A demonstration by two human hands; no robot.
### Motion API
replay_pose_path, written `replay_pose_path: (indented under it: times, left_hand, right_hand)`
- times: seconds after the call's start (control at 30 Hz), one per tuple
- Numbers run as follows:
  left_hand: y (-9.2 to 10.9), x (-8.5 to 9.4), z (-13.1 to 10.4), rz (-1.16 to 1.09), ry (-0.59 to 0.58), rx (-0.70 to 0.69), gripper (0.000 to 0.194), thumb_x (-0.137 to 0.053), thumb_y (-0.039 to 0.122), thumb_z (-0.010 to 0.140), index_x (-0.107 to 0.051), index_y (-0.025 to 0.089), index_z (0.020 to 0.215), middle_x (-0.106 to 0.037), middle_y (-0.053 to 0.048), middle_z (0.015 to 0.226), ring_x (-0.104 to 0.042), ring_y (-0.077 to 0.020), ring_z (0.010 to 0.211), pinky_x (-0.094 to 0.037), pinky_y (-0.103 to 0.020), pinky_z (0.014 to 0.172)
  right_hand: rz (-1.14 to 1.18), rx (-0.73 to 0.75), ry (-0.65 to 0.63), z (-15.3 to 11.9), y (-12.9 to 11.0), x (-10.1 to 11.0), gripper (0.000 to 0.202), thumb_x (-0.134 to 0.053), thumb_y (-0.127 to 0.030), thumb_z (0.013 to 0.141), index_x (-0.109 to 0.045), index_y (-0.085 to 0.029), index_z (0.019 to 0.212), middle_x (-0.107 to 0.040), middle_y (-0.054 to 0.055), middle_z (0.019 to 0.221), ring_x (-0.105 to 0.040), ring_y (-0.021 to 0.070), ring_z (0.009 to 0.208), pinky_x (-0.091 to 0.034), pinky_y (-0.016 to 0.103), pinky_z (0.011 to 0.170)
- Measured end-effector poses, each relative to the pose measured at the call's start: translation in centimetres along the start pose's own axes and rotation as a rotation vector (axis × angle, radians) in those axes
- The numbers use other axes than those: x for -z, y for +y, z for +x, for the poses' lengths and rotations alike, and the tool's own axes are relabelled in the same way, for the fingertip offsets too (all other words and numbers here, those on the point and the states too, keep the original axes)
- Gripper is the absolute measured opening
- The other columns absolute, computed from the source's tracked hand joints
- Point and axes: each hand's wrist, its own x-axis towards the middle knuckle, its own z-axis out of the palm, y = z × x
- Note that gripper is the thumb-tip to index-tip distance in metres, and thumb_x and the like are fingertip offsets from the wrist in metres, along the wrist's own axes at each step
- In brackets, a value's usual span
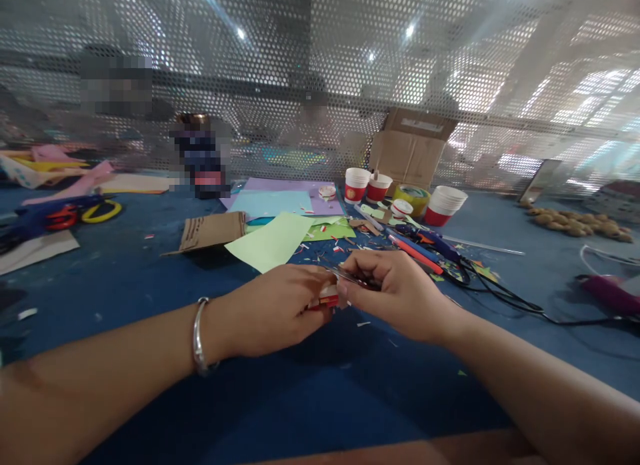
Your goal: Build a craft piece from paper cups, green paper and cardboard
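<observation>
My left hand (280, 305), with a silver bangle at its wrist, is closed around a small red and white piece of paper cup (327, 298). My fingers cover most of that piece. My right hand (395, 288) grips a slim metal-bladed tool (350, 275), its dark part half hidden in my fingers. The blade lies against or just above the cup piece; the exact contact is hard to see. Both hands meet above the blue table (320, 398), close to scattered paper scraps.
Green paper (273, 241) and a cardboard piece (213, 231) lie beyond my left hand. Red and white paper cups (356, 186), a tape roll (413, 199) and a blue glue gun (430, 241) with a black cord sit farther right. A perforated metal screen (300, 65) stands behind.
</observation>
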Motion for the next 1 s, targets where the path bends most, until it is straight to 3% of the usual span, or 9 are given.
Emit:
replay_pose_path:
  times: [0.2, 0.37, 0.47, 0.6, 0.67, 0.77, 0.87, 1.0]
  left_hand:
    - [0.5, -0.4, -0.1, 0.135, 0.062, 0.014, 0.021, -0.045, 0.018, 0.095, -0.060, 0.017, 0.082, -0.069, -0.007, 0.094, -0.064, -0.0209, 0.089, -0.047, -0.034, 0.087]
    - [0.4, -0.4, -0.1, 0.091, 0.169, 0.036, 0.020, -0.045, 0.020, 0.096, -0.061, 0.018, 0.085, -0.068, -0.005, 0.090, -0.062, -0.0189, 0.084, -0.047, -0.031, 0.080]
    - [-0.1, 0.0, -0.1, 0.025, 0.229, 0.100, 0.028, -0.042, 0.029, 0.100, -0.058, 0.018, 0.079, -0.065, -0.003, 0.083, -0.059, -0.0168, 0.077, -0.045, -0.029, 0.073]
    - [-0.5, 0.6, -0.2, -0.031, 0.280, 0.152, 0.045, -0.033, 0.045, 0.104, -0.058, 0.018, 0.078, -0.061, -0.002, 0.078, -0.055, -0.0158, 0.072, -0.043, -0.028, 0.070]
    - [-0.5, 0.7, -0.2, -0.028, 0.286, 0.128, 0.041, -0.035, 0.045, 0.103, -0.063, 0.018, 0.089, -0.066, -0.003, 0.085, -0.059, -0.0168, 0.078, -0.045, -0.028, 0.074]
    - [-0.6, 0.4, -0.2, 0.035, 0.304, 0.080, 0.031, -0.042, 0.039, 0.102, -0.065, 0.019, 0.105, -0.070, -0.006, 0.102, -0.063, -0.0200, 0.093, -0.046, -0.031, 0.084]
    - [-0.9, 0.1, -0.2, 0.069, 0.340, 0.041, 0.029, -0.044, 0.036, 0.102, -0.065, 0.018, 0.108, -0.071, -0.008, 0.109, -0.063, -0.0222, 0.104, -0.046, -0.033, 0.091]
    - [-1.5, 0.0, -0.3, 0.044, 0.428, -0.014, 0.030, -0.048, 0.037, 0.101, -0.065, 0.016, 0.114, -0.071, -0.010, 0.114, -0.062, -0.0231, 0.108, -0.046, -0.035, 0.095]
  right_hand:
    - [0.109, -0.044, 0.000, 0.2, 0.4, -0.1, 0.016, -0.060, -0.028, 0.088, -0.061, -0.016, 0.076, -0.050, -0.004, 0.065, -0.040, 0.0101, 0.061, -0.033, 0.024, 0.056]
    - [0.175, -0.023, 0.046, 0.3, 0.0, -0.3, 0.015, -0.063, -0.025, 0.083, -0.059, -0.017, 0.072, -0.049, -0.004, 0.064, -0.041, 0.0104, 0.062, -0.033, 0.024, 0.057]
    - [0.180, 0.003, 0.050, 0.1, -0.2, -0.1, 0.019, -0.061, -0.025, 0.084, -0.056, -0.017, 0.068, -0.044, -0.005, 0.061, -0.037, 0.0092, 0.058, -0.030, 0.023, 0.053]
    - [0.082, 0.007, 0.183, 0.2, 0.0, 0.5, 0.026, -0.059, -0.028, 0.088, -0.054, -0.018, 0.065, -0.040, -0.005, 0.058, -0.034, 0.0086, 0.055, -0.028, 0.023, 0.050]
    - [-0.026, 0.008, 0.285, 0.3, 0.3, 0.8, 0.028, -0.060, -0.031, 0.089, -0.055, -0.018, 0.065, -0.041, -0.005, 0.057, -0.034, 0.0092, 0.055, -0.028, 0.024, 0.051]
    - [-0.133, 0.033, 0.370, 0.3, 0.7, 0.7, 0.021, -0.064, -0.033, 0.088, -0.062, -0.017, 0.076, -0.053, -0.002, 0.067, -0.044, 0.0111, 0.061, -0.035, 0.024, 0.055]
    - [-0.152, 0.059, 0.357, 0.0, 0.5, 0.4, 0.026, -0.067, -0.043, 0.089, -0.065, -0.017, 0.091, -0.058, 0.000, 0.075, -0.048, 0.0112, 0.063, -0.038, 0.023, 0.056]
    - [-0.244, 0.124, 0.292, -0.6, -0.2, 0.2, 0.034, -0.066, -0.051, 0.090, -0.065, -0.017, 0.091, -0.052, -0.003, 0.066, -0.041, 0.0095, 0.057, -0.034, 0.023, 0.053]
